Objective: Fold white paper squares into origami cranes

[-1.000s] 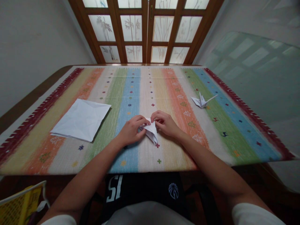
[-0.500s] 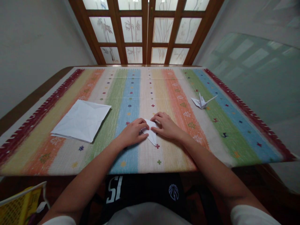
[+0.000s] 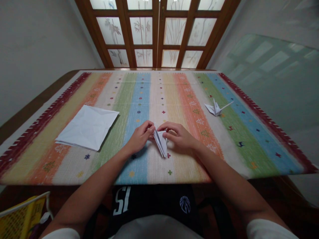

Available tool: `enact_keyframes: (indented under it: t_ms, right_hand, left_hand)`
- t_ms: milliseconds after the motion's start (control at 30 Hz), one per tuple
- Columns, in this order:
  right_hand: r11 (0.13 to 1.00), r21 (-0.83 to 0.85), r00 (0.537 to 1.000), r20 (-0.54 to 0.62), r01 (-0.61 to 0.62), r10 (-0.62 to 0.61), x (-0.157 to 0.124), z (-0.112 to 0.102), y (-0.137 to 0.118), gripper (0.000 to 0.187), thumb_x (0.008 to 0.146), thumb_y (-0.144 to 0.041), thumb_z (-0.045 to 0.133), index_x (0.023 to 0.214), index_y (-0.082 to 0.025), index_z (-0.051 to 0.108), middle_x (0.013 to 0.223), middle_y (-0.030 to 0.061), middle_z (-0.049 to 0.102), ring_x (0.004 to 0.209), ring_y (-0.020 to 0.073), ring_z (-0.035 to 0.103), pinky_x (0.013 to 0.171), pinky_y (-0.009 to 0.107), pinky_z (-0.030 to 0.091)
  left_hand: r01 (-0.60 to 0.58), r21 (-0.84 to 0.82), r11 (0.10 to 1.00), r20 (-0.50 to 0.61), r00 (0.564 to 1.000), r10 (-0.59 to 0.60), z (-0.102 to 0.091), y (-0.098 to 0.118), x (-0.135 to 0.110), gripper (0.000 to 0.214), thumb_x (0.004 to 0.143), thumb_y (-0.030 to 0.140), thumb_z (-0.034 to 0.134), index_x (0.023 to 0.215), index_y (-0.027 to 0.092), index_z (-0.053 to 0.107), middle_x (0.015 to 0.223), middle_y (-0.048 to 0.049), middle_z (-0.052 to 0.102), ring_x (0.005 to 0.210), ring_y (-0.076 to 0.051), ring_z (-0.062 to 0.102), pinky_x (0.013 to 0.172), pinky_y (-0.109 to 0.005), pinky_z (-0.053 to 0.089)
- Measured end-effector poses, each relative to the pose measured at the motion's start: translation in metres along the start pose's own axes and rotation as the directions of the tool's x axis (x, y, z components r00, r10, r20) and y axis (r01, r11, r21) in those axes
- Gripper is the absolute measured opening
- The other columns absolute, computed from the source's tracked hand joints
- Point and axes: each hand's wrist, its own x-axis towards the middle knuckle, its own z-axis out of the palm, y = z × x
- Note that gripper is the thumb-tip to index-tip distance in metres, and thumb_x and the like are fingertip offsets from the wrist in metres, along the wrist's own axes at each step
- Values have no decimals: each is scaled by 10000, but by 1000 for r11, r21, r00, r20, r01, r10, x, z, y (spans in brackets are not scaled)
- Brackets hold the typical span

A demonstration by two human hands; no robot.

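Observation:
A small folded white paper stands on edge on the striped tablecloth, its point toward me. My left hand pinches its upper left edge with fingers curled. My right hand grips its right side, thumb and fingers closed on the paper. Both hands rest on the cloth near the table's front middle.
A stack of white square sheets lies to the left. A finished white paper crane sits at the right on the green stripe. A yellow basket is at the lower left, below the table. Wooden doors with frosted panes stand behind.
The folded paper, pressed flat under both hands half a second ago, has been lifted and folded together so that it stands on edge between my fingers.

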Motion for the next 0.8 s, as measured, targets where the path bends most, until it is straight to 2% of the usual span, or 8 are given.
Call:
enact_keyframes:
  t_ms: [100,200,300,367,467,600,700,800]
  right_hand:
    - [996,-31,996,34,88,-87,-1,1,-2,197,1040,-290,645,1164,-236,787,1171,92,790,1102,238,730,1027,438,549]
    - [991,-79,992,62,111,-106,-2,2,0,228,1043,-219,587,1117,-240,802,1215,94,775,1123,231,726,1043,440,547]
    - [980,-146,989,79,137,-127,-2,0,3,285,1014,-138,547,1056,-242,810,1225,88,764,1132,218,719,1039,414,542]
    - [964,-221,987,87,149,-133,-3,-2,5,231,1005,-160,601,1052,-248,810,1218,87,765,1141,231,713,1046,420,533]
    - [921,-377,992,113,100,-61,-4,-6,7,142,961,-243,756,1091,-266,808,1207,85,772,1162,276,700,1078,473,506]
    - [851,-525,987,116,-33,110,-6,-14,9,309,856,-306,907,1147,-276,808,1225,97,768,1172,335,681,1081,532,489]
    - [863,-494,980,101,-103,174,-8,-19,12,430,781,-318,971,1175,-256,808,1231,117,745,1167,339,668,1045,509,524]
    - [909,-396,976,105,-134,190,-11,-21,17,530,720,-311,1010,1205,-257,802,1252,111,717,1147,311,666,1010,456,553]
  left_hand:
    - [38,-42,998,-69,997,-41,-1,-4,1,240,971,402,613,1127,251,512,941,8,618,686,-130,556,626,-255,472]
    - [52,-47,998,-93,994,-56,-3,-4,2,306,903,238,563,1206,260,525,1046,-11,653,704,-120,563,642,-247,463]
    - [38,57,998,-64,997,-34,-4,-2,3,251,872,180,536,1099,220,634,1011,-27,690,743,-139,594,699,-275,491]
    - [47,118,992,-39,998,-43,-5,-2,2,227,876,186,567,1066,202,689,1011,-43,719,775,-154,619,758,-305,526]
    - [54,159,986,-37,998,-48,-5,-5,1,319,849,227,686,1164,198,724,1212,-95,731,952,-201,672,862,-357,579]
    - [7,321,947,29,999,-18,-4,-13,0,575,775,266,831,1331,208,696,1365,-140,671,1143,-282,681,997,-480,596]
    - [-57,515,855,27,998,51,-5,-18,-1,642,747,279,883,1357,208,695,1531,-171,570,1379,-367,577,1191,-602,476]
    - [-104,589,801,76,994,72,-8,-19,-1,620,771,319,887,1351,201,702,1623,-177,495,1470,-397,495,1258,-630,400]
